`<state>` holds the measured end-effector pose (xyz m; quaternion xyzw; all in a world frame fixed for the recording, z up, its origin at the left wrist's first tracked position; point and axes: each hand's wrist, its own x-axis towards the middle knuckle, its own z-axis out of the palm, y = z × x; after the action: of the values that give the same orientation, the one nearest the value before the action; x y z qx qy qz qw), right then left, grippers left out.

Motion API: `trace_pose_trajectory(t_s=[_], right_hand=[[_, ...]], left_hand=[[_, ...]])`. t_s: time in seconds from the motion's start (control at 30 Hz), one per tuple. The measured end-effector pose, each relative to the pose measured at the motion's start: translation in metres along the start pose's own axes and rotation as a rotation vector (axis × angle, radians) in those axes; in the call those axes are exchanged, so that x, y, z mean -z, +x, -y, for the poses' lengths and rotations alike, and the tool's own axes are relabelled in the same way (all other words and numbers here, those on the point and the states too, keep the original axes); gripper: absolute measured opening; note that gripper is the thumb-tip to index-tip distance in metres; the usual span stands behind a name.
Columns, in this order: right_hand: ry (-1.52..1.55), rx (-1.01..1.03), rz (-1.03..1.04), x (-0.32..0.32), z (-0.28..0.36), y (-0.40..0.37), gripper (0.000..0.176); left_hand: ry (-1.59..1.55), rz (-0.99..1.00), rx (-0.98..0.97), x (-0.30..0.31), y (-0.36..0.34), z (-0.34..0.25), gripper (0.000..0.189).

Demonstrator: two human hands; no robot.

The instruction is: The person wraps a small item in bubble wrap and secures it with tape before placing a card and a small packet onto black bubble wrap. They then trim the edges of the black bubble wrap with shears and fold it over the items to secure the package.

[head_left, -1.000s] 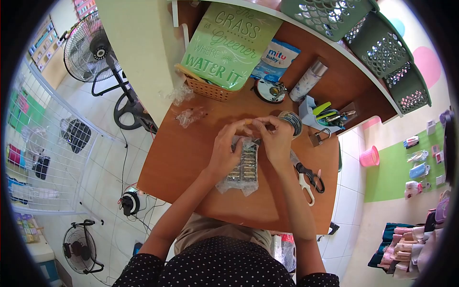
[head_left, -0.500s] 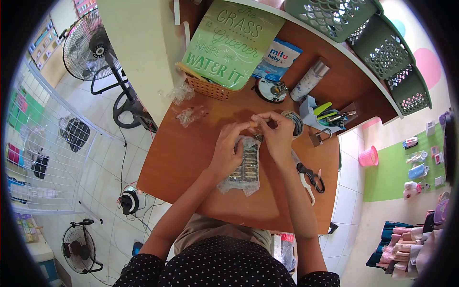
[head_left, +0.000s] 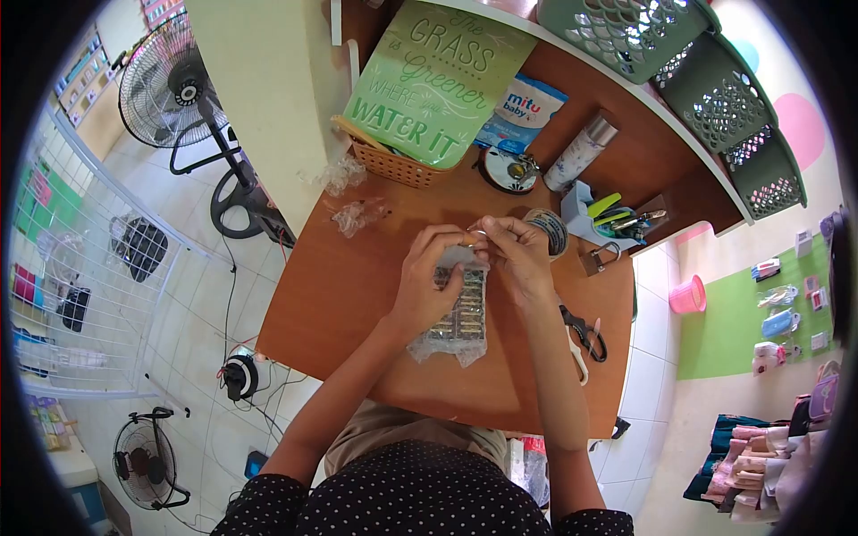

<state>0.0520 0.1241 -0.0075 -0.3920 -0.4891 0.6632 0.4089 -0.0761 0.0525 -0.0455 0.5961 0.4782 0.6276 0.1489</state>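
Observation:
A packet in clear, crinkled plastic wrap (head_left: 458,313), showing rows of small dark and gold pieces, lies at the middle of the brown table. Over its upper left edge, my left hand (head_left: 431,272) is closed with its fingers curled and its thumb across the wrap. My right hand (head_left: 520,261) pinches at the packet's top end, its fingertips meeting those of the left. Something small and shiny shows between the fingertips, too little to name. Just beyond my right hand stands a roll of tape (head_left: 547,232), partly hidden by it.
Scissors (head_left: 585,335) lie right of my right forearm. A padlock (head_left: 601,259) and a pen holder (head_left: 585,214) stand at the right back. Crumpled clear plastic (head_left: 357,216) lies at the left back, near a woven basket (head_left: 393,167). A shelf (head_left: 661,103) overhangs the back.
My right hand has turned slightly and dropped a little, its fingers still together at the packet's top. The left thumb has moved lower over the wrap. The packet stays in place.

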Motion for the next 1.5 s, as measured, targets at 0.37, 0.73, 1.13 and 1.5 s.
trace_pose_trajectory(t_s=[0.37, 0.73, 1.13, 1.5], right_hand=[[0.135, 0.018, 0.027, -0.014, -0.010, -0.012, 0.025], [0.240, -0.093, 0.092, -0.010, -0.001, -0.023, 0.036], [0.211, -0.017, -0.202, 0.009, 0.012, -0.034, 0.029], [0.036, 0.046, -0.143, -0.010, 0.020, -0.053, 0.031]], left_hand=[[-0.367, -0.088, 0.123, 0.001, -0.003, 0.016, 0.034], [-0.606, -0.187, 0.297, 0.016, -0.004, 0.003, 0.045], [-0.214, -0.326, 0.120, 0.034, -0.007, -0.031, 0.022], [-0.285, -0.081, 0.328, 0.013, 0.004, -0.050, 0.029]])
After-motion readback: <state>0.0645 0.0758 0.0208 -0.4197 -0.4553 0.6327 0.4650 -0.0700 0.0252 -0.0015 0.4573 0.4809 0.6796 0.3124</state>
